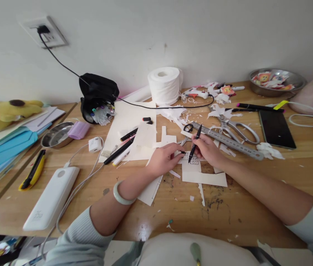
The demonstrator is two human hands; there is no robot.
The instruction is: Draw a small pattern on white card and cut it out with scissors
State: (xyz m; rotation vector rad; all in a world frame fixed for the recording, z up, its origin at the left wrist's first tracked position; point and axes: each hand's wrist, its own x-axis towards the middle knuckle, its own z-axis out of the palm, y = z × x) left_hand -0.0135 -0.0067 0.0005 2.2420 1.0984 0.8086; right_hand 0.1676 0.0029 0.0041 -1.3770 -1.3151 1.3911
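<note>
A black pen (195, 145) is gripped in my right hand (207, 149), its tip pointing down over a white paper cutout (191, 174). Small rounded shapes are drawn in black on that cutout. My left hand (164, 160) is closed at the cutout's left edge, with a small black pen cap (183, 152) between thumb and fingers. Just beyond both hands lie small scissors (184, 141), partly hidden, and a steel ruler (228, 139). Another white cutout (168, 139) rests behind my left hand.
Large scissors (239, 129), a phone (276, 129) and a metal bowl (276, 90) stand to the right. A paper roll (164, 85) and black pencil case (98, 87) are at the back. Leftward are markers (119, 150), a power bank (51, 199) and a yellow cutter (34, 171).
</note>
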